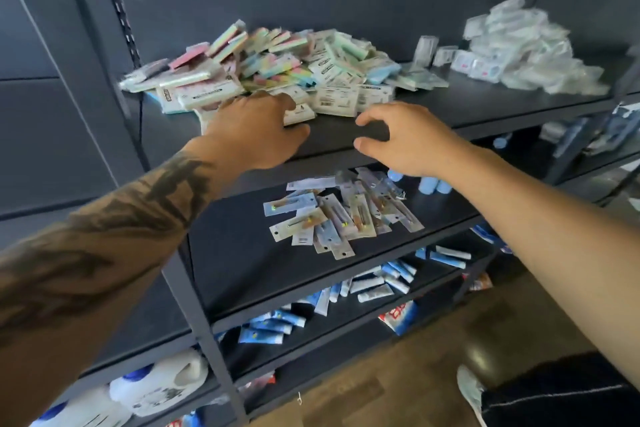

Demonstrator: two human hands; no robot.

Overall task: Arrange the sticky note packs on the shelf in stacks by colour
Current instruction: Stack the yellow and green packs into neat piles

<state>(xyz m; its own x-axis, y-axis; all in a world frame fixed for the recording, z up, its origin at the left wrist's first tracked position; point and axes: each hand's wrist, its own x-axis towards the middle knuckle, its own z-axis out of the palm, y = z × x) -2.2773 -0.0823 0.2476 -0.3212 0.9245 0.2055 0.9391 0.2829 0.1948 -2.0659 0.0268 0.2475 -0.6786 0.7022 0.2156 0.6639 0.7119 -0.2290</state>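
The left hand point(258, 128) lies with its fingers spread on the near packs, gripping nothing I can see. The right hand point(403, 139) hovers just beside, fingers loosely curled and empty. The sticky note packs point(273, 66) sit in a mixed heap on the shelf point(485, 104). They look light, flat and slippery in wrap, so pinch one by its edges.

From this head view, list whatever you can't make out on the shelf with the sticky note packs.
- Sticky note packs: label print too small and blurred to read; packs lower in the heap are covered by those on top.
- Left hand: its fingertips lie over the heap's front edge, so whether it grips a pack is unclear.
- Clear-wrapped packets: motion blur hides what they are.
- Right hand: palm side faces away.
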